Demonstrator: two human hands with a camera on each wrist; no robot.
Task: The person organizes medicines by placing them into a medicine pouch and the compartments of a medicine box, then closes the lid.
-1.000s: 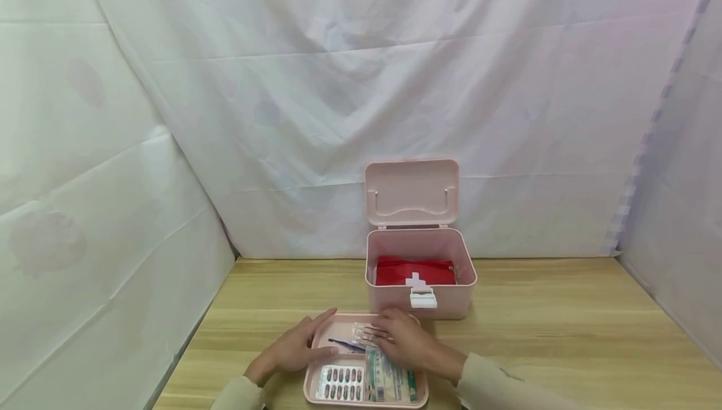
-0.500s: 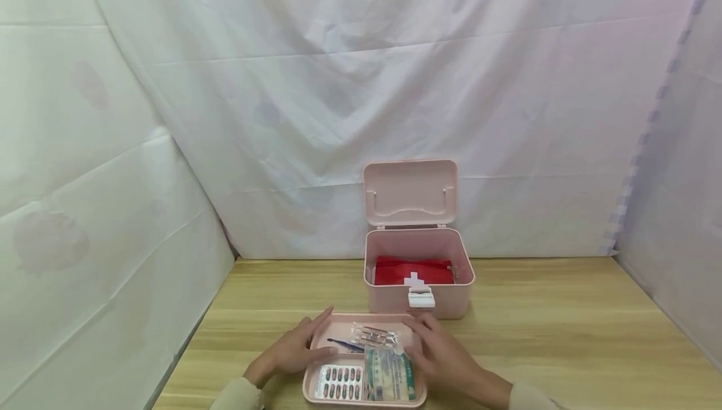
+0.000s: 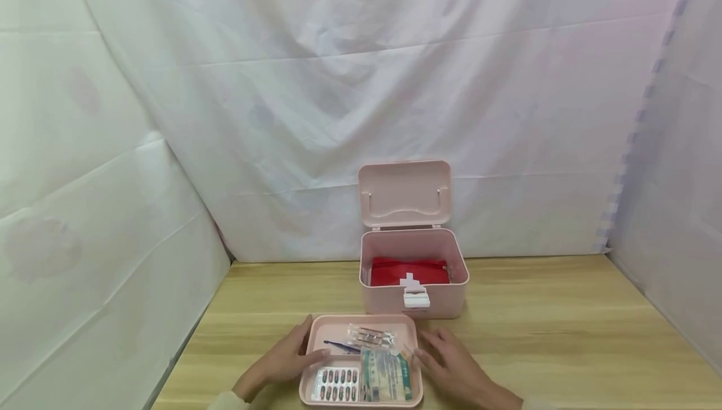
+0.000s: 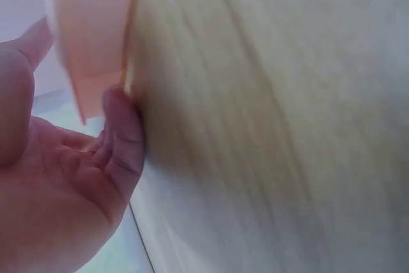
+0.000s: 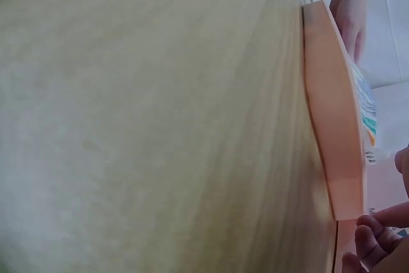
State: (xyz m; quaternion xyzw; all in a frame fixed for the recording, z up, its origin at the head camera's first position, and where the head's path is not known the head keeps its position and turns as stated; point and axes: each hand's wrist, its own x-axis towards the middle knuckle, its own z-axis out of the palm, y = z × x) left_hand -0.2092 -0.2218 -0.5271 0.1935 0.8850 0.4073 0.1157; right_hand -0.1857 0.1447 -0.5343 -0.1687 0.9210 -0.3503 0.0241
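Note:
A pink divided tray lies on the table in front of me. In it are a blister pack of capsules, a green-and-white packet, a small clear packet of thin sticks and a slim blue tool. My left hand holds the tray's left side, thumb over the rim and fingers along the outer wall; the left wrist view shows curled fingertips at its lower edge. At the right side, my right hand has its fingers loosely bent, thumb close to the rim, holding nothing.
Behind the tray stands a pink box with its lid raised and a white latch in front. A red pouch with a white cross lies inside. White cloth hangs behind and at both sides of the wooden table.
My right hand has drawn back from the clear packet in the tray to the tray's right side, leaving the packet lying there. My left hand has stayed at the left side.

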